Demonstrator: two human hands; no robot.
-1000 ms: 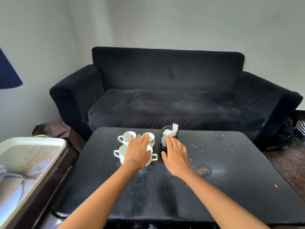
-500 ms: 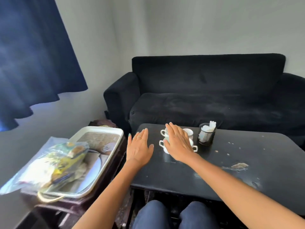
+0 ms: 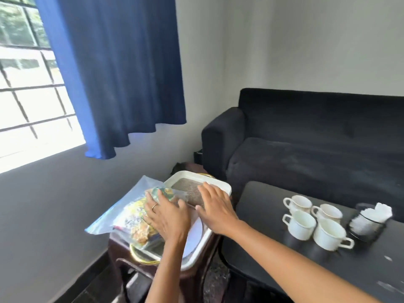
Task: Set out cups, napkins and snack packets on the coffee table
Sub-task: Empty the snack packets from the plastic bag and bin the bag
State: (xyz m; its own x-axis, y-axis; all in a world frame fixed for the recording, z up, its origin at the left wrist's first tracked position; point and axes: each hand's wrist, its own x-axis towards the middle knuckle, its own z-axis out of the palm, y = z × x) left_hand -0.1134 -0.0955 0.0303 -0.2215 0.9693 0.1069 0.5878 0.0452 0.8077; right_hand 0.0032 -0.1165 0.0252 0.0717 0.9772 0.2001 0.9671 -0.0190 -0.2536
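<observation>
We see two bare forearms, no sleeves, no watch, no bracelet vis. Left hand: thin plain ring on one finger, metal-looking, slim band w/o stone as far as we can tell. Nails on that hand short; a few look tinted, greenish maybe, too blurred to be sure. Right hand: no ring or other jewellery that we can make out, nails short. Both hands slightly motion-blurred, so finer detail isn't readable. Rest of body out of frame.
</observation>
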